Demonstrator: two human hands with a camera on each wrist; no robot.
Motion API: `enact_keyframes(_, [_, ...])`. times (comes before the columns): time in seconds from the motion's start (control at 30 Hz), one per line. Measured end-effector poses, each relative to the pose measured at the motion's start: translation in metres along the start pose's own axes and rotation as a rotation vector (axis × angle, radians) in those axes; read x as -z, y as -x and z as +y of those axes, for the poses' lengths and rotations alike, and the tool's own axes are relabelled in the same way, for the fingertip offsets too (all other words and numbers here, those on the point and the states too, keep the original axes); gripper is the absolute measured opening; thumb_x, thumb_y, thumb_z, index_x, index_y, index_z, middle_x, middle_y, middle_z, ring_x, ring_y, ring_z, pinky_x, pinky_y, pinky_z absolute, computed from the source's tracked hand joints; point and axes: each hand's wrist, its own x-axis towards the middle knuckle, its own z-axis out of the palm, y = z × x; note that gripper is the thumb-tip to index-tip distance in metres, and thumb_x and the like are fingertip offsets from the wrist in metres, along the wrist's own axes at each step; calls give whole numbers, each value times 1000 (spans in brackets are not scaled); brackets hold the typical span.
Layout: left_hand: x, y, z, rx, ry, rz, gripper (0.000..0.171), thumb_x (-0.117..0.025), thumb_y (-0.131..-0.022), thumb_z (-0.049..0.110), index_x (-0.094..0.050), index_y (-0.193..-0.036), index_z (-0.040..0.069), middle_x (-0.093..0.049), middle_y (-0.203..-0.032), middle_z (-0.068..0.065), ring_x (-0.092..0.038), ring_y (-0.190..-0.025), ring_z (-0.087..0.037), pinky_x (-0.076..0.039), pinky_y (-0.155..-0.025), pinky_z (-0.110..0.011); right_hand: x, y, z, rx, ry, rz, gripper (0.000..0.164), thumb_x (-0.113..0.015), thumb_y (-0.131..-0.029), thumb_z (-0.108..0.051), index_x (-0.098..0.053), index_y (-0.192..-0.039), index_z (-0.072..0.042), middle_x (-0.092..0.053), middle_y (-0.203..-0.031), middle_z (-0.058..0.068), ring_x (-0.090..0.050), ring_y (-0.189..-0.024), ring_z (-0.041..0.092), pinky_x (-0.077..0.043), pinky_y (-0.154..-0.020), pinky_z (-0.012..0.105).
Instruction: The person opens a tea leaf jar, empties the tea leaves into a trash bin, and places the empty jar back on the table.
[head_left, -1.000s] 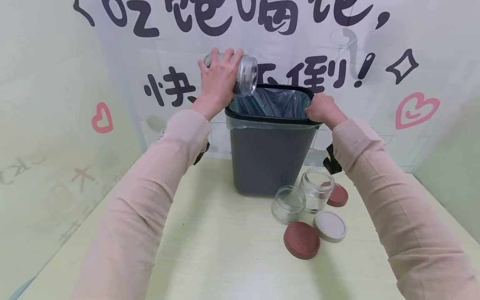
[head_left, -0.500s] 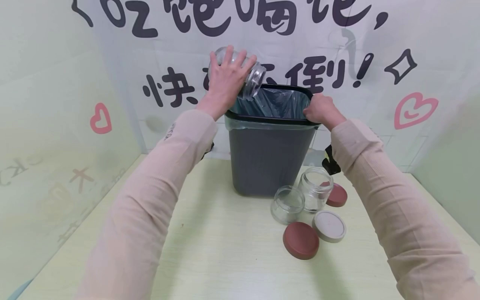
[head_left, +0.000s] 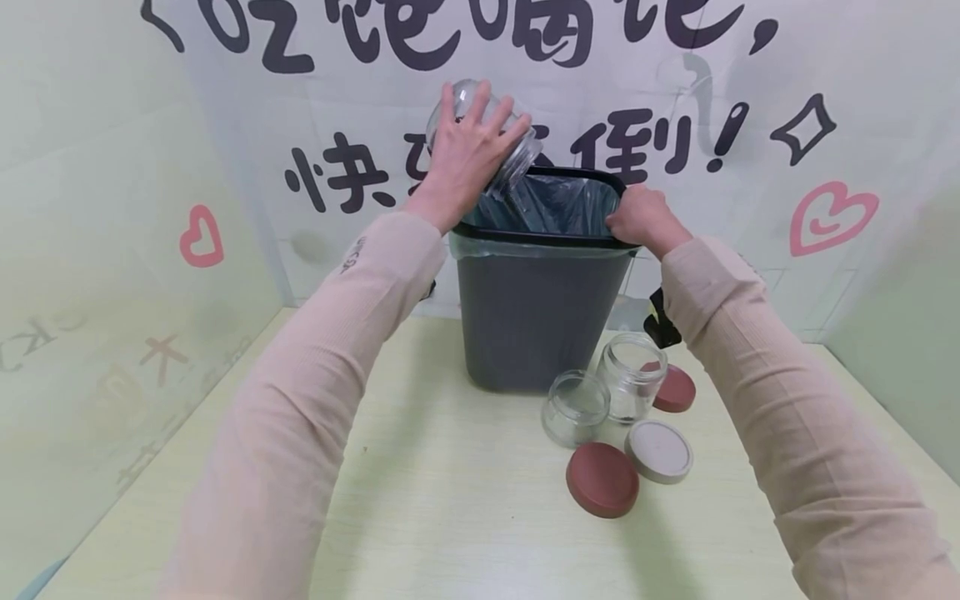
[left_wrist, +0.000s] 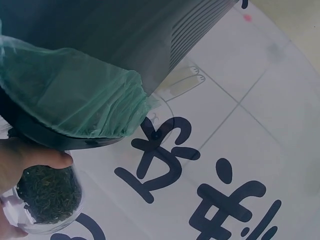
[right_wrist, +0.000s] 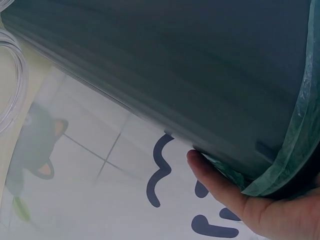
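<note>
In the head view my left hand (head_left: 467, 158) grips a clear glass jar (head_left: 528, 155), its fingers spread over the side. The jar tilts with its mouth down to the right, over the left part of a dark grey trash bin (head_left: 536, 321). Dark green dried leaves (left_wrist: 50, 192), like loose tea, show inside the jar in the left wrist view. My right hand (head_left: 643, 218) grips the bin's black rim (head_left: 542, 240) at its right side; the right wrist view has the thumb along the outside. A green plastic liner (head_left: 558, 204) covers the inside and folds over the rim.
Right of the bin's base stand a short glass jar (head_left: 576, 408) and a taller glass jar (head_left: 632, 379), both without lids. Around them lie a red lid (head_left: 602, 481), a pale grey lid (head_left: 660, 452) and another red lid (head_left: 677, 388). A printed wall sheet hangs behind.
My left hand has moved right and slightly up, tipping the jar from nearly level to mouth-down over the bin. The right hand and the bin have stayed in place.
</note>
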Motion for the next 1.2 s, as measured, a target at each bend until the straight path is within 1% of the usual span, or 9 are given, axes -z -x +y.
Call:
enact_keyframes(0.2, [4,-3,0,-33,-50,-17,65,-55,-80,-5,-30,-135,17,-29,-139,-10,-19,-131,-32,-14,-103,-57,1,1,0,-5,-25,6,23,-39,-85,-10,-42,-63,-2,-43,-75,16,-48,-79,34,-38,-83,45])
enact_keyframes(0.27, [5,-4,0,-46,-59,-17,65,-54,-80,-5,-30,-136,18,-29,-140,-10,-19,-131,-32,-12,-103,-57,1,1,0,-8,-27,3,24,-39,-85,-10,-43,-64,-1,-44,-76,16,-48,-79,34,-38,-83,45])
enact_keyframes(0.4, [5,-5,0,-72,-73,-10,64,-56,-79,-3,-32,-135,18,-31,-139,-10,-19,-132,-31,-11,-104,-56,1,1,0,-11,-19,-5,24,-38,-86,-11,-43,-65,-1,-45,-80,19,-49,-81,35,-38,-84,45])
enact_keyframes(0.63, [7,-5,-2,-101,-140,-38,72,-62,-75,-1,-30,-136,19,-28,-140,-10,-16,-132,-31,-9,-104,-56,1,0,0,0,5,-6,24,-38,-85,-11,-43,-64,-1,-46,-82,20,-49,-83,36,-37,-86,46])
enact_keyframes(0.7, [8,-6,-2,-108,-160,-47,72,-61,-76,-2,-28,-136,20,-28,-141,-10,-15,-132,-31,-8,-104,-56,1,0,0,5,12,-4,23,-38,-85,-11,-43,-65,-1,-47,-84,22,-50,-84,36,-37,-87,46])
enact_keyframes(0.8, [9,-6,-2,-123,-181,-47,68,-56,-79,-5,-28,-137,20,-27,-141,-10,-15,-133,-31,-7,-105,-55,1,0,0,8,19,-6,23,-38,-85,-11,-44,-65,0,-48,-86,23,-50,-85,36,-36,-88,46])
enact_keyframes(0.9, [10,-6,-2,-145,-207,-48,67,-52,-80,-8,-27,-137,19,-27,-142,-10,-14,-133,-30,-7,-105,-54,1,0,0,9,34,-12,23,-37,-86,-11,-44,-67,1,-49,-89,25,-50,-87,37,-36,-88,47])
enact_keyframes(1.1, [10,-6,0,-192,-254,-55,68,-53,-80,-7,-26,-137,19,-25,-143,-10,-13,-133,-31,-7,-105,-54,0,0,-1,-4,35,-14,24,-37,-86,-11,-49,-78,8,-50,-101,30,-50,-93,39,-34,-92,47])
enact_keyframes(1.2, [9,-6,0,-211,-272,-49,69,-53,-80,-8,-26,-137,19,-25,-143,-10,-13,-133,-31,-7,-105,-54,1,0,-1,1,45,-16,25,-37,-86,-11,-50,-81,10,-50,-104,32,-50,-94,40,-34,-92,47])
